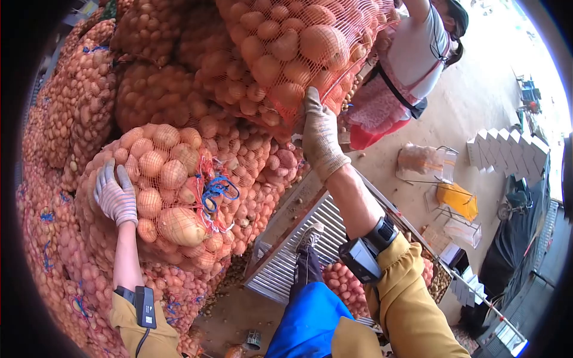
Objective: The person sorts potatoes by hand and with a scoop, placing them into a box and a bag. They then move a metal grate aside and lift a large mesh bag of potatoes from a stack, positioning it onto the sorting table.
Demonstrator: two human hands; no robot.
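Note:
My left hand (115, 194), in a striped work glove, presses flat against the side of a red mesh sack of potatoes (161, 185) tied with blue string. My right hand (319, 134), also gloved, reaches up and grips the mesh at the lower edge of a second, larger sack of potatoes (286, 48) that hangs above. Both wrists carry black devices over yellow sleeves. My blue-trousered leg (307, 310) and shoe rest against a metal grate.
A tall pile of mesh potato sacks (71, 119) fills the left. A slatted metal sorting table (322, 221) stands below my right arm. Another person in a white top and red apron (406, 65) stands at the top right. Wire frames with bags (453, 203) sit on the dirt floor.

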